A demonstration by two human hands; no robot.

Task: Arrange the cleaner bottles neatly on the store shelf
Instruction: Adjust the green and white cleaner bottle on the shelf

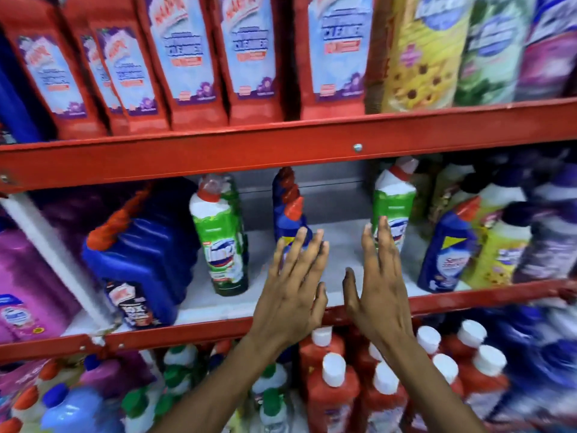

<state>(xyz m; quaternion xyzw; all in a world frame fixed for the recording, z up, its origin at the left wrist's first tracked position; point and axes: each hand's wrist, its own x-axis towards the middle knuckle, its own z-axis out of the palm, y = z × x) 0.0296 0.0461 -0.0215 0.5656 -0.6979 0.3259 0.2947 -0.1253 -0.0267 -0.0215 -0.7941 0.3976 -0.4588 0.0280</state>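
Note:
On the middle shelf point(218, 304) stand cleaner bottles with gaps between them. A green bottle point(223, 242) with a red collar stands left of centre. A blue bottle point(288, 214) with a red cap stands behind my left hand point(293, 285). Another green bottle point(394, 207) stands behind my right hand point(379, 282). Both hands are raised over the shelf's front edge, fingers spread and palms forward, holding nothing. A large blue jug point(140, 260) leans at the left. A blue bottle point(446, 248) stands at the right.
The red shelf rail point(218, 154) runs above the hands. Red cleaner packs point(187, 64) fill the top shelf. Red bottles with white caps point(384, 379) crowd the shelf below. Purple and yellow bottles point(505, 245) stand at the right, pink ones point(28, 292) at the left.

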